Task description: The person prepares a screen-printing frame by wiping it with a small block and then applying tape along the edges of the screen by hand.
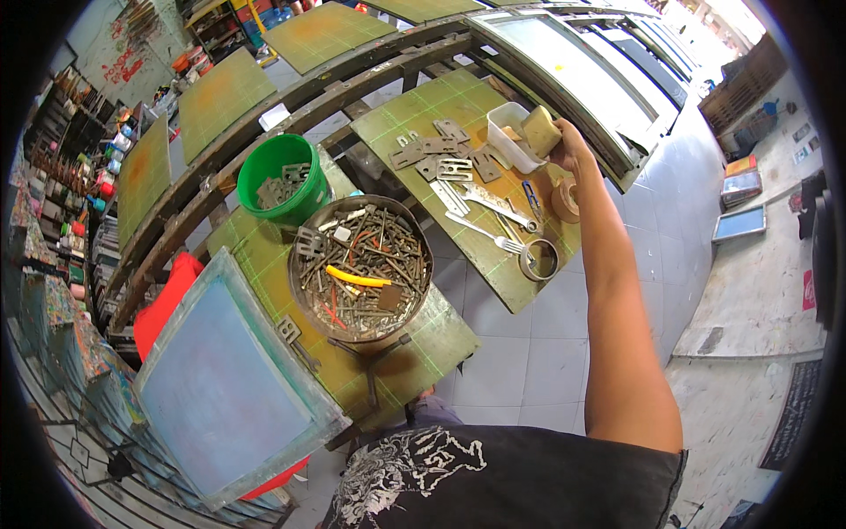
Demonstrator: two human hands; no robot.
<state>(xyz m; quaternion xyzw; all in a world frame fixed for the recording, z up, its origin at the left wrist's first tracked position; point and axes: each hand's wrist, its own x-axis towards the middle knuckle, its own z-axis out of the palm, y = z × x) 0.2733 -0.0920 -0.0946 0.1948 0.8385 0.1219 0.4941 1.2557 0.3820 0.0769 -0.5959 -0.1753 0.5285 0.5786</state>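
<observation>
Daylight fills the scene, brightest beyond the green-topped table (493,256), toward the upper right, where the pale floor washes out to near white. Shadows are soft and short; a dim patch lies under the round metal pan (304,291) on its near side. Fisheye distortion bends the table edges and the long rails behind it, and a black rim cuts off all four corners. The centre is sharp; shelves far left of the table smear and blur.
</observation>
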